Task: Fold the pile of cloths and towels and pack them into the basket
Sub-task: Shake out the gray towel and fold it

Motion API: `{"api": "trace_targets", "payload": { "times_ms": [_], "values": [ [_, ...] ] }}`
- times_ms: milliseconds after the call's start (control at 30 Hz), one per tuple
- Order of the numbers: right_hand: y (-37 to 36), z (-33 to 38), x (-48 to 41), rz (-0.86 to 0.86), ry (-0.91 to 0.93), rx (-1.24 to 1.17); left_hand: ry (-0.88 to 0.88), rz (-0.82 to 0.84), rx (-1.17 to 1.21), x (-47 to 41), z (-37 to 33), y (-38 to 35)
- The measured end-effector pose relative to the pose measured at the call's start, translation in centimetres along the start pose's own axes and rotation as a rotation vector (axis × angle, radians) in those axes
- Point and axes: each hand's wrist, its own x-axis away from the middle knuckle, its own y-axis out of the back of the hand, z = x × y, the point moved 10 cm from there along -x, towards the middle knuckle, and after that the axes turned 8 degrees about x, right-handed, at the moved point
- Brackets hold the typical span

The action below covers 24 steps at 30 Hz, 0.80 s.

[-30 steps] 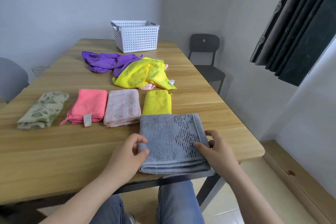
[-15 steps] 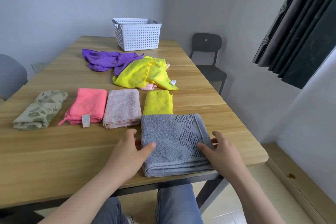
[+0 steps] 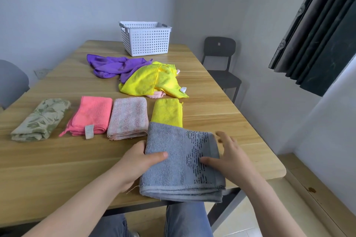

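Observation:
A folded grey towel [image 3: 179,161] with a dark woven pattern is at the near table edge, its far edge overlapping the folded yellow cloth [image 3: 167,111]. My left hand [image 3: 138,161] grips its left side, thumb on top. My right hand [image 3: 229,159] holds its right side with the thumb on top and the fingers spread along the edge. A row of folded cloths lies behind: leaf-print green [image 3: 41,119], pink [image 3: 91,115], pale pink-striped [image 3: 128,117]. Unfolded purple [image 3: 115,66] and yellow [image 3: 152,81] cloths are heaped farther back. The white perforated basket [image 3: 146,39] stands at the far end.
The wooden table [image 3: 221,109] ends close on my right, with a black chair [image 3: 221,59] beyond its far right corner. A grey chair [image 3: 11,82] is at the left. Dark curtains [image 3: 317,31] hang on the right.
The grey towel has shifted forward so that its far edge overlaps the folded yellow cloth. Both hands moved with it, keeping their hold on its sides.

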Motion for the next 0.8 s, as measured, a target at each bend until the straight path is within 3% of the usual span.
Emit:
{"api": "trace_targets", "payload": {
  "times_ms": [167, 300, 433, 667, 800],
  "values": [
    [-0.7, 4.8, -1.5, 0.096, 0.329, 0.122, -0.028, -0.003, -0.112, 0.3, 0.1, 0.6],
    [-1.8, 4.3, -3.4, 0.254, 0.256, 0.154, -0.092, -0.01, -0.254, 0.7, -0.8, 0.7],
    [-2.0, 4.2, -3.9, 0.274, 0.271, 0.238, -0.118, -0.058, -0.333, 0.4, -1.0, 1.3],
    [-0.7, 2.9, -4.6, 0.183, 0.256, 0.155, -0.039, -0.142, -0.253, -0.5, -0.2, 2.5],
    [-0.4, 1.0, -4.7, 0.148, 0.196, 0.073, 0.026, -0.087, -0.194, -0.3, 0.3, 2.6]
  ]
}}
